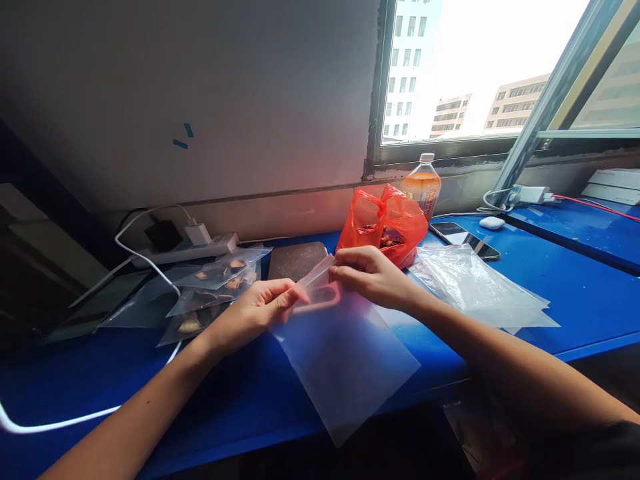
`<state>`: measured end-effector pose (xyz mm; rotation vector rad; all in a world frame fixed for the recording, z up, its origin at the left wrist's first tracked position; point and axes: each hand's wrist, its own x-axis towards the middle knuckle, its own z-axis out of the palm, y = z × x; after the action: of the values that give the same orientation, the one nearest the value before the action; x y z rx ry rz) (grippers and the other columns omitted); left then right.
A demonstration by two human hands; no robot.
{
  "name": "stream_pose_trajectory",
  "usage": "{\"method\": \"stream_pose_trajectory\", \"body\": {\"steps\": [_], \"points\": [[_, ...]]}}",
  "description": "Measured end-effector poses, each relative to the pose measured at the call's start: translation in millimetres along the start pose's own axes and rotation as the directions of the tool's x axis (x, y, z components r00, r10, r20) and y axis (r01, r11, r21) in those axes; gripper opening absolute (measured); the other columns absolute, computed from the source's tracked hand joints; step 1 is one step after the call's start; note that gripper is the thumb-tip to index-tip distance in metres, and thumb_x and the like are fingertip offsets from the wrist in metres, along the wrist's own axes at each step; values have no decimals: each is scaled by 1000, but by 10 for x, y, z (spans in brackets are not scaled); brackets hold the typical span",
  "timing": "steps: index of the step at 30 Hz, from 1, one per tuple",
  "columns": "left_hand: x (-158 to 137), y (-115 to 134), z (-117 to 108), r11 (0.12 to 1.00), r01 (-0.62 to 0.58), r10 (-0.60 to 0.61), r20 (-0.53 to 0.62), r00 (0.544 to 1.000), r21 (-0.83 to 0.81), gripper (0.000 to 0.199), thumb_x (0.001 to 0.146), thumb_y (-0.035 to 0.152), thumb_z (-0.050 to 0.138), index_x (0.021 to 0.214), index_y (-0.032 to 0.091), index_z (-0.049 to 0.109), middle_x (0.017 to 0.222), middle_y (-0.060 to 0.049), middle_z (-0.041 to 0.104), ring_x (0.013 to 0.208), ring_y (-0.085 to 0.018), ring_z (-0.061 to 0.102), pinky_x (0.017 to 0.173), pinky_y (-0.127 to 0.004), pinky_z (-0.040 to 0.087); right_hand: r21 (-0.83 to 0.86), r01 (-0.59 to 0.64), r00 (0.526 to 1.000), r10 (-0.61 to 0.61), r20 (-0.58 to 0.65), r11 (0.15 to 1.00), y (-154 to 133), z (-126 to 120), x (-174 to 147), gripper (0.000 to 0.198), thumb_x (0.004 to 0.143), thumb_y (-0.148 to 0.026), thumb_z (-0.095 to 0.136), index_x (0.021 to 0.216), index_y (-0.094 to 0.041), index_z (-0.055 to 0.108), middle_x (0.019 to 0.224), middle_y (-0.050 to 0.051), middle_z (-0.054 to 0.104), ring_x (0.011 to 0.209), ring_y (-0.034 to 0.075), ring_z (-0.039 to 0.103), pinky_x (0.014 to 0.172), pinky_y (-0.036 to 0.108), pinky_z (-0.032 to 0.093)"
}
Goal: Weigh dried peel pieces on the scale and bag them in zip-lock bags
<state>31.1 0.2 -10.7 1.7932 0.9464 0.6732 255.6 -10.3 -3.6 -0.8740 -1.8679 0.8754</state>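
A frosted plastic zip bag hangs from both my hands over the front edge of the blue table; it looks flat, with nothing visible inside. My left hand pinches the left end of its top edge. At the other end of that edge, the fingers of my right hand are closed on the plastic. Behind the bag lies a dark brown flat block, and a pinkish rounded outline shows blurred through the film. A red plastic bag with dark dried pieces inside stands just beyond my right hand.
Filled clear bags with dried pieces lie left, near a power strip and white cable. Flat clear bags, a phone and a white earbud case lie right. A bottle stands behind.
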Motion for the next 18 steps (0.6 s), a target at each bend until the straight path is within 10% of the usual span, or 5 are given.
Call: {"method": "stream_pose_trajectory", "body": {"steps": [6,18], "points": [[45,-55,-85,987,-81,51,-211,976,-137,27,76,43,66,73,16,65,53,2,46,48,-9,38,46,-19,31,160,-49,956,92,-279,986,99,-93,63,23,77,-32,53,59,-18,49,54,-5,42,49,7,35,45,21,25],[66,-54,-18,998,-29,22,-140,990,-48,23,79,39,65,75,16,62,66,1,59,61,-11,50,59,-22,40,114,27,913,22,-407,993,100,3,47,25,82,-37,52,67,-17,52,53,-6,40,47,6,33,44,20,23]]}}
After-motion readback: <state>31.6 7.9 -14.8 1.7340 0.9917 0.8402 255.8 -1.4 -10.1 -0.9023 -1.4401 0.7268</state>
